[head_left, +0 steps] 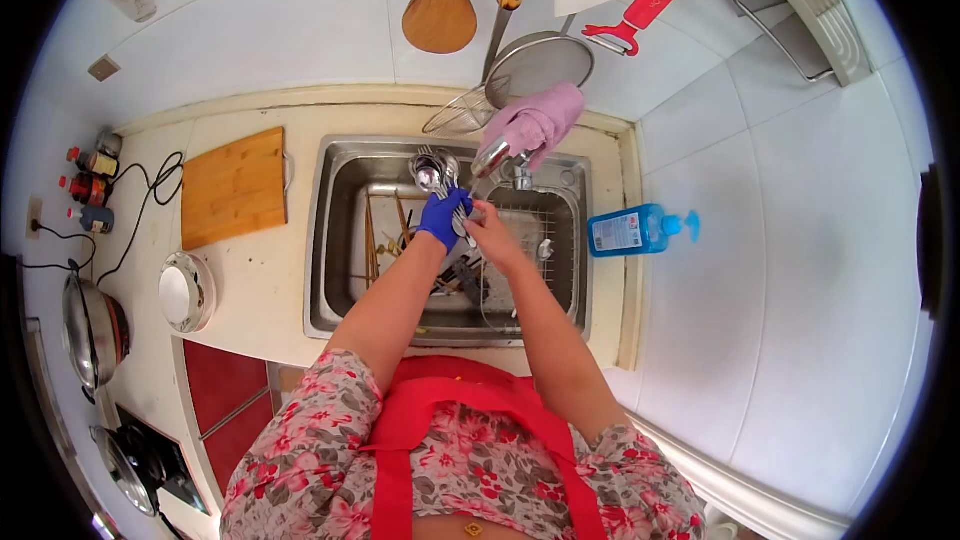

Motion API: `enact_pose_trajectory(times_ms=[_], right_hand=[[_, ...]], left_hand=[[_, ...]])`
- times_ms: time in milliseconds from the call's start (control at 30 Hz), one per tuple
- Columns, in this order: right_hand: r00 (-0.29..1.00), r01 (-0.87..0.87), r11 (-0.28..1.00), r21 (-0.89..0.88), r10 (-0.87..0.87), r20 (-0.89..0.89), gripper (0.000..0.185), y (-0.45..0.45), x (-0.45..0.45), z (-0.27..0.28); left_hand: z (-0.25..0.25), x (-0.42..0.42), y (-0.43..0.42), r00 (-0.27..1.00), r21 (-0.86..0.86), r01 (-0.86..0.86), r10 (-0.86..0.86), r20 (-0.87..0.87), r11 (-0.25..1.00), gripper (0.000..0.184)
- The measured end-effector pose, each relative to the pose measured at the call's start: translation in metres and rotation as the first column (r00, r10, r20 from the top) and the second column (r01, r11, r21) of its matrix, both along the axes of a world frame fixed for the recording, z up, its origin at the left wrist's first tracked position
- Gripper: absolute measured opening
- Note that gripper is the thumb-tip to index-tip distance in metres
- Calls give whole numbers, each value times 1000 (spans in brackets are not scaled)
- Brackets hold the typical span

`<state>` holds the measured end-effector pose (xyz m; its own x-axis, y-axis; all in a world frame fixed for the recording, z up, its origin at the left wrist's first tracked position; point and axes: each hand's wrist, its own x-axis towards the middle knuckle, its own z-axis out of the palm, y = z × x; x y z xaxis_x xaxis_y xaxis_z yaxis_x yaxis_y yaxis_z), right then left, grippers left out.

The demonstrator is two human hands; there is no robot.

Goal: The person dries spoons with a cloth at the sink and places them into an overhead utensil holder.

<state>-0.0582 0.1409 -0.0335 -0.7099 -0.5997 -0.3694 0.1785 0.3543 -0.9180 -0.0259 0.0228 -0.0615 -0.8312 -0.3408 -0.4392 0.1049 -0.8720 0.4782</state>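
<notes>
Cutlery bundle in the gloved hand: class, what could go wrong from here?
The cutlery might slip from the gloved left hand and drop among the chopsticks in the sink. The pink cloth draped over the tap could slide off.

The left hand wears a deep blue rubber glove, vivid against the shiny silver metal cutlery and the grey steel rectangular sink. At the sink's back edge, a dusty-pink cloth sets off the silver tap. Beside its right edge, a translucent blue plastic bottle bears a pale label. Toward the cream counter's left back corner lies a honey-brown wooden board; nearer its front edge, a round white bowl has a dark-patterned side. A bright red fabric apron crosses a pale floral shirt with pink-red blooms and grey leaves.
</notes>
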Motion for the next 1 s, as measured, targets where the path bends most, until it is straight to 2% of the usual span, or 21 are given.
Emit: enact_pose_trajectory(times_ms=[133, 200, 233, 300, 433, 500, 533, 600, 633, 700, 733, 800, 833, 867, 933, 967, 1000], right_hand=[[996, 48, 996, 79, -42, -80, 40, -2, -3, 0], [938, 21, 961, 276, 76, -338, 31, -5, -7, 10], [938, 20, 961, 276, 78, -339, 31, -10, -8, 15], [849, 21, 892, 452, 223, -479, 26, -23, -10, 20], [827, -31, 913, 406, 251, -503, 20, -36, -20, 4], [883, -51, 982, 183, 130, -451, 23, -43, -21, -4], [884, -54, 982, 183, 132, -449, 23, -43, -19, -1], [951, -71, 986, 152, 113, -286, 24, -34, -18, 9], [952, -67, 986, 154, 110, -286, 24, -29, -15, 7], [943, 73, 997, -32, -79, -323, 28, -7, -5, 2], [942, 85, 996, -24, -89, -323, 28, 11, -3, -13], [979, 190, 980, 54, -194, 60, 28, 55, -3, -41], [962, 249, 942, 227, -214, -169, 27, 76, 0, -49], [904, 335, 865, 374, -183, -387, 27, 97, 3, -58], [813, 488, 712, 505, -160, -560, 24, 129, 5, -78], [812, 492, 709, 505, -165, -561, 24, 138, 4, -89], [866, 435, 630, 643, -99, -489, 22, 143, 5, -95]], left_hand=[[1, -10, 10, 997, 114, -32, 23, 76, 993, 7], [4, -14, 11, 998, 128, -45, 38, 58, 991, 8], [7, -16, 10, 998, 128, -46, 39, 58, 991, 8], [7, -14, 7, 977, 39, -7, -1, 213, 999, 10], [-5, -11, -7, 995, 3, 9, -10, 100, 1000, 13], [-1, -10, -12, 995, -14, -1, 3, 97, 1000, 12], [1, -9, -13, 995, -15, -4, 6, 100, 1000, 12], [6, -11, -11, 990, -4, -10, 10, 139, 1000, 12], [8, -11, -11, 990, -1, -6, 6, 139, 1000, 12], [9, -12, -4, 987, -24, 43, -39, 153, 999, 11], [11, -17, 0, 985, -6, -16, 17, 170, 1000, 8], [14, -19, 2, 991, 49, 19, -25, 133, 999, 6], [17, -20, 4, 994, 96, 42, -51, 95, 994, 4], [44, -20, 8, 980, 172, 46, -78, 183, 984, 4], [22, -24, 10, 975, 156, 95, -123, 183, 983, 5], [8, -26, 9, 970, 139, 133, -158, 183, 981, 7], [7, -28, 10, 975, 172, 132, -159, 157, 976, 10]])
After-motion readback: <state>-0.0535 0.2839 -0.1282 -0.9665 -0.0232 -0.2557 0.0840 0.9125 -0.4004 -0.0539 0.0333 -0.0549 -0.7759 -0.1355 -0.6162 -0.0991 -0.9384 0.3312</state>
